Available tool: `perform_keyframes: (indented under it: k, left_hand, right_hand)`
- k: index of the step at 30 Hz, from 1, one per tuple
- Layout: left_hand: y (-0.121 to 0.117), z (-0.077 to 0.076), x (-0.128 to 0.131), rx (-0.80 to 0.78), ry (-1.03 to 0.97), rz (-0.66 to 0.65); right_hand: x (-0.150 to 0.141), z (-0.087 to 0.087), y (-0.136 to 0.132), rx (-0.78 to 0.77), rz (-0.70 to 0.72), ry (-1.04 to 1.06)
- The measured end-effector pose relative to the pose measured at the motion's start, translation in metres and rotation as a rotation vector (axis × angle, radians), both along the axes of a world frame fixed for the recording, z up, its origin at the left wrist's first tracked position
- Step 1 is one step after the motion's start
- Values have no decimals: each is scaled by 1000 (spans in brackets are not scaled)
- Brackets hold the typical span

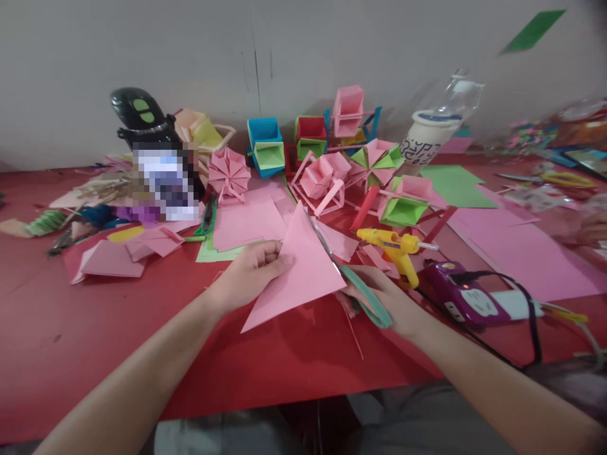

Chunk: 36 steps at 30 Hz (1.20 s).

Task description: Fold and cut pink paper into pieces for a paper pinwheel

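My left hand [251, 272] pinches the left edge of a pink folded paper triangle [298, 272] held just above the red table [95, 328]. My right hand [384, 300] grips a pair of scissors [367, 297] with light green handles. The scissor blades run up along the triangle's right edge. A thin pink paper strip hangs below the right hand.
A yellow glue gun [396, 246] and a purple power strip [462, 294] with a black cable lie right of my right hand. Pink sheets [246, 224], folded paper boxes [265, 145], paper pinwheels, a white cup [424, 142] and a black device [142, 120] crowd the back. Another person's hand shows at the far right.
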State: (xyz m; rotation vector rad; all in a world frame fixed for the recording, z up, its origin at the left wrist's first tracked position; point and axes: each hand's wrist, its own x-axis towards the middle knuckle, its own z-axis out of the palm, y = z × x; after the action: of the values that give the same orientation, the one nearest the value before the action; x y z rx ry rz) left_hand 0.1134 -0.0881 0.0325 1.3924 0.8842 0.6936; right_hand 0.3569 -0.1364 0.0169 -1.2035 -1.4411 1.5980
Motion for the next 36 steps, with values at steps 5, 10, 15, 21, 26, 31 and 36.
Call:
perform_keyframes:
  k: [5, 10, 15, 21, 26, 31, 36]
  left_hand:
    - [-1, 1, 1, -16, -13, -16]
    - [-2, 1, 1, -4, 46, -21]
    - [-4, 1, 2, -3, 63, 9]
    - [-2, 2, 2, 21, 51, 19]
    - [1, 0, 0, 36, 29, 43]
    - [3, -1, -1, 38, -2, 84]
    - [2, 0, -1, 18, -5, 84]
  right_hand:
    - [0, 1, 0, 2, -4, -1]
    - [0, -1, 0, -4, -23, 23]
    - [-1, -1, 0, -30, -39, 57]
    - [0, -1, 0, -24, -19, 45]
    - [-1, 3, 0, -18, -2, -8]
    - [-1, 5, -1, -23, 1, -46]
    - [-1, 6, -1, -17, 13, -56]
